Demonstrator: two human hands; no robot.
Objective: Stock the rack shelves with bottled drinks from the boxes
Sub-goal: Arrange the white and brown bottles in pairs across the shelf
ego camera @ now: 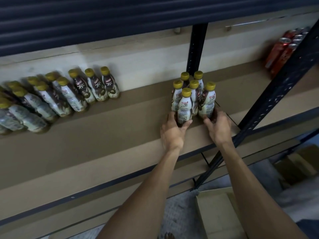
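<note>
A cluster of several gold-capped coffee bottles stands upright on the brown shelf board [103, 131], close to the black rack post [196, 49]. My left hand [172, 130] grips the base of the front bottle [185, 106] of that cluster. My right hand [218, 126] curls round the base of the bottle on the right [208, 100]. Further left on the same shelf stands a longer row of the same bottles [51, 97], blurred toward the frame's left edge.
Red drink cans [284, 47] stand at the shelf's far right, behind a diagonal black rack upright [269, 100]. An open cardboard box [219, 214] sits on the floor below my arms, with more boxes [296, 166] to the right. A dark shutter hangs above.
</note>
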